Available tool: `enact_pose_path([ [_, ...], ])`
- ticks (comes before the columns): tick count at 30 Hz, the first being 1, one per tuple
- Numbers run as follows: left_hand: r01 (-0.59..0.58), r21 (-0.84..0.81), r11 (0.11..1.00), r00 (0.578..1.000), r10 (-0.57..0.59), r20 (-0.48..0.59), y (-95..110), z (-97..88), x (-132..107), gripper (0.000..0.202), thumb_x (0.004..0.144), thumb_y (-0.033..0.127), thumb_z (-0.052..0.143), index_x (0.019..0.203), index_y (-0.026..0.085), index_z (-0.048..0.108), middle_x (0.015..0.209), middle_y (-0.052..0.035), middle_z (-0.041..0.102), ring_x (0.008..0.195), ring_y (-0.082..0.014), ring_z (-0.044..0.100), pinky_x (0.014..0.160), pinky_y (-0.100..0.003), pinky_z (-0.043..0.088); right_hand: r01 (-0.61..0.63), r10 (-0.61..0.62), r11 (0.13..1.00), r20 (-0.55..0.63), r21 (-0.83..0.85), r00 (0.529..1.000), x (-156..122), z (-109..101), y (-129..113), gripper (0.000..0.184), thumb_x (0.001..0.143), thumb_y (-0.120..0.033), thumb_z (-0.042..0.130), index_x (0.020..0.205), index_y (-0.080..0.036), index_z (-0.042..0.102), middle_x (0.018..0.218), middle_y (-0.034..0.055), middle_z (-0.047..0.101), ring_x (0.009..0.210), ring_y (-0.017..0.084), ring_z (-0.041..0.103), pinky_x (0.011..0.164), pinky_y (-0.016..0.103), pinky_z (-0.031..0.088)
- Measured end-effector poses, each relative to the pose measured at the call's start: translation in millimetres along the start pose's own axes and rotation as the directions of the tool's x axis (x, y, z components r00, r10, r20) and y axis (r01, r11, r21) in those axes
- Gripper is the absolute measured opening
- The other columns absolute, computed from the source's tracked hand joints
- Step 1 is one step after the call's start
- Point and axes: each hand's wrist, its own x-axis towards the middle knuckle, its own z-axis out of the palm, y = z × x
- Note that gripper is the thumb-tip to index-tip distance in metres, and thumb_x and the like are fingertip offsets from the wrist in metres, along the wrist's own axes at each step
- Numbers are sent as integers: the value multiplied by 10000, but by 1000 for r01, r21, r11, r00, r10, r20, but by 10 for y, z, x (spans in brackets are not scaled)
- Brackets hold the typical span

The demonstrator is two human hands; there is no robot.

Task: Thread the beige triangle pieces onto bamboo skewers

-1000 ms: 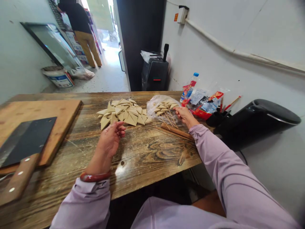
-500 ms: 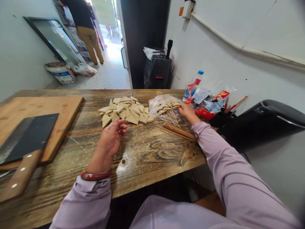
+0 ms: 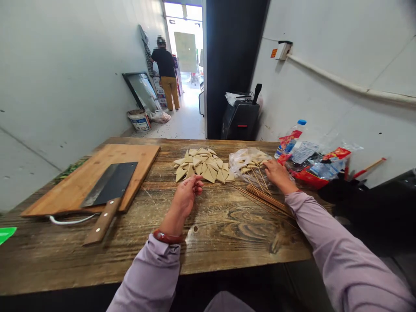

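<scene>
My left hand (image 3: 187, 193) is at the near edge of a pile of beige triangular pieces (image 3: 208, 167), its fingers curled inward. Whether it has anything in its grasp is hidden. To the right, my right hand (image 3: 278, 174) has its fingertips drawn together over a clear plastic bag (image 3: 238, 159). Similar pieces lie on this bag, with several thin wooden skewers (image 3: 260, 177) sticking out toward me. What the right fingers grip cannot be made out. A bundle of brown skewers (image 3: 268, 199) rests on the wooden table just below that wrist.
On the left, a cleaver (image 3: 112, 186) lies across a wooden cutting board (image 3: 69, 182), its handle overhanging the near edge. Packets (image 3: 325, 167) and a water bottle (image 3: 282, 149) crowd the right wall. A person (image 3: 167, 73) stands far back by the doorway.
My view has swung left and up, so the table appears farther right and lower. Both hands stay nearly in the same places beside the pile and the bag.
</scene>
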Motion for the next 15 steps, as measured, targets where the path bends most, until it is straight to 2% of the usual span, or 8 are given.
enact_pose_path([
  [3,-7,-2,1000,1000,7,9,-15,-13,6,423,708,485,788,896,114,714,687,-14,642,557,-73,548,545,-204,414,6,0,994,-61,110,998,-69,-79,-58,340,919,-178,496,1198,-152,687,1186,158,693,1071,264,627,903,372,477],
  [7,-12,-28,1000,1000,13,15,-28,-16,10,455,663,501,817,883,117,711,690,-14,644,558,-72,552,550,-204,416,126,-74,941,-171,313,982,-309,-257,-283,314,952,-243,465,1113,-151,718,1103,145,730,1040,264,656,915,398,504],
  [11,-1,-6,1000,1000,1,25,-20,1,-1,393,680,448,805,875,121,709,688,-11,644,551,-71,550,549,-204,417,175,-127,899,-144,401,981,-702,-381,-542,305,979,-287,460,1097,-197,726,1040,112,740,942,244,676,835,387,527],
  [15,14,12,1000,1000,-14,28,-18,27,8,295,740,379,755,857,114,700,679,-13,641,543,-68,550,547,-199,415,169,-156,940,-67,295,986,-1021,-423,-699,303,991,-268,454,1118,-174,712,1066,122,718,995,259,642,878,392,491],
])
